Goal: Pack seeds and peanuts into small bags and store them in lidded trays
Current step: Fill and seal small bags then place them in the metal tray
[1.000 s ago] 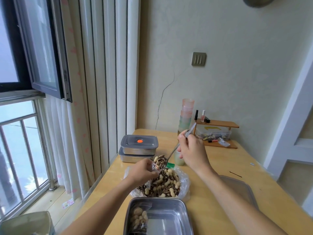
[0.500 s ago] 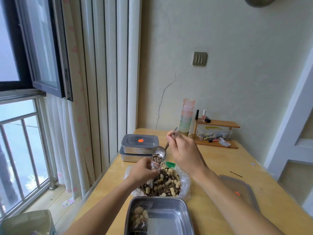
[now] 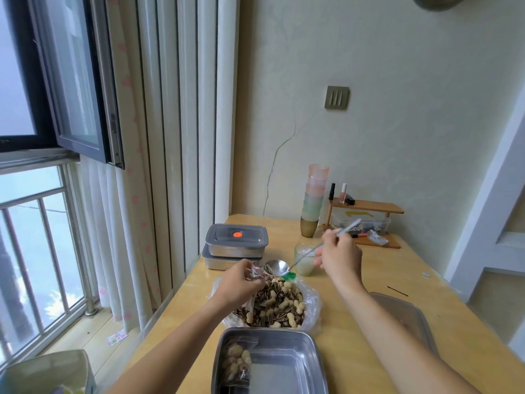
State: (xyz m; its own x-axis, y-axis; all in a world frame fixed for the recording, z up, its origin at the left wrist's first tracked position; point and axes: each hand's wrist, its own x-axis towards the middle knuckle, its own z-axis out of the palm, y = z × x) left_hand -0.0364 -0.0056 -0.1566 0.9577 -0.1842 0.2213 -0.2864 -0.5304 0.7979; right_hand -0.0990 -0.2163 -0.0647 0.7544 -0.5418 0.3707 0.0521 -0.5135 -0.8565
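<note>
My left hand (image 3: 241, 282) pinches the mouth of a small clear bag (image 3: 257, 273) above a large plastic bag of striped seeds and peanuts (image 3: 279, 307). My right hand (image 3: 339, 258) grips the handle of a metal spoon (image 3: 277, 267), whose bowl sits right at the small bag's mouth and looks nearly empty. In front of me lies an open steel tray (image 3: 287, 362) with a filled small bag (image 3: 237, 365) at its left side. Two lidded steel trays (image 3: 237, 241) are stacked at the table's left edge.
A tray lid (image 3: 409, 317) lies on the table under my right forearm. A small cloudy cup (image 3: 304, 260) stands behind the spoon, a stack of tinted cups (image 3: 314, 200) beyond it, and a wooden shelf with bottles (image 3: 366, 214) at the back. A window and curtain are left.
My right hand has swung right and lowered the handle, so the spoon lies flatter at the small bag's mouth. The seeds that were on the spoon are gone. My left hand holds steady.
</note>
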